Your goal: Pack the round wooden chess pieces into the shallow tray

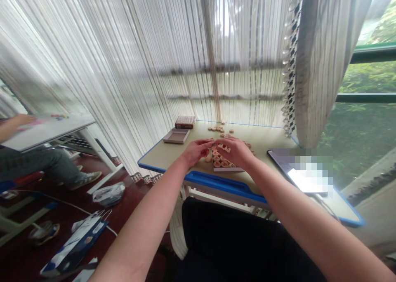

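My left hand (198,151) is closed, thumb and fingers pinched together at the left back corner of a shallow box (228,169). Whatever lies between those fingertips is too small to make out. Round wooden Chinese chess pieces (217,164) with red characters fill the box's near part in rows. My right hand (236,151) arches over the box, its curled fingertips close to those of the left. Its fingers cover much of the box, and what they hold is hidden. One loose piece (208,159) lies left of the box.
More loose pieces (218,129) are scattered behind the hands. An open box lid (176,136) and a brown box (185,122) occupy the back left. At right lies a tablet (280,166) with a bright screen. Another person's hand (23,119) is at a white table far left.
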The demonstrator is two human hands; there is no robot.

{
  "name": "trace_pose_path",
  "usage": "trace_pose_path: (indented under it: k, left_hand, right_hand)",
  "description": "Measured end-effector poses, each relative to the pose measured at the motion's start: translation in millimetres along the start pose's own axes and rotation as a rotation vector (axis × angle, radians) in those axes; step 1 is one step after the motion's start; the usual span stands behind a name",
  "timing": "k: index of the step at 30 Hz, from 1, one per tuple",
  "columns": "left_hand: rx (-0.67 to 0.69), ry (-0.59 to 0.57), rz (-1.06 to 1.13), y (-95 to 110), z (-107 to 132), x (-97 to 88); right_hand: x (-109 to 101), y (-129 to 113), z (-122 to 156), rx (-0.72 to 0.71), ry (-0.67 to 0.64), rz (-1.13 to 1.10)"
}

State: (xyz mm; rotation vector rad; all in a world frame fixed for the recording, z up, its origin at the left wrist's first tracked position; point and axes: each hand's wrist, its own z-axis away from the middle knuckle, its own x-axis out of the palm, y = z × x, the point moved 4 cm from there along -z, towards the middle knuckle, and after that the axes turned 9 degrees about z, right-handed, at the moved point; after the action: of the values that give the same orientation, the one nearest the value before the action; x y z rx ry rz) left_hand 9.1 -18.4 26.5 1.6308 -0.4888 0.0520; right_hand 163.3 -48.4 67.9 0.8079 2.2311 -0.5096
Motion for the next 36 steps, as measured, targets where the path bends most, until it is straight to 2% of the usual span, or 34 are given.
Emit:
trace_pose_path:
  k: [5,11,13,15,17,19,23,27,32,36]
  left_hand:
    - [0.037,-0.020,-0.152,0,1,4.6]
    - [0.073,0.024,-0.215,1,5,6.0]
    - [0.126,0.108,-0.281,3,4,-0.1]
    - [0.243,0.282,-0.406,9,3,-11.0]
    - [0.363,0.469,-0.566,14,2,-21.3]
    - [0.379,0.540,-0.710,14,0,-25.9]
    - [0.295,0.453,-0.903,7,-3,-21.6]
    - [0.222,0.304,-0.948,1,-1,-15.3]
    - [0.194,0.187,-0.968,-3,-1,-17.1]
    - [0.172,0.070,-0.981,-6,1,-18.2]
  right_hand:
    - [-1,3,1,0.022,0.015,0.052]
    - [-1,0,-1,-0.016,-0.033,0.056]
    - [-5,4,-2,0.038,-0.038,0.042]
    - [-11,15,-1,0.136,-0.077,0.024]
    - [-18,29,1,0.233,-0.161,0.001]
    - [-24,39,3,0.266,-0.254,-0.027]
    - [-26,49,10,0.234,-0.448,-0.058]
    - [-17,48,16,0.230,-0.601,-0.052]
    - [-11,43,18,0.229,-0.683,-0.057]
    - [-10,45,17,0.236,-0.673,-0.026]
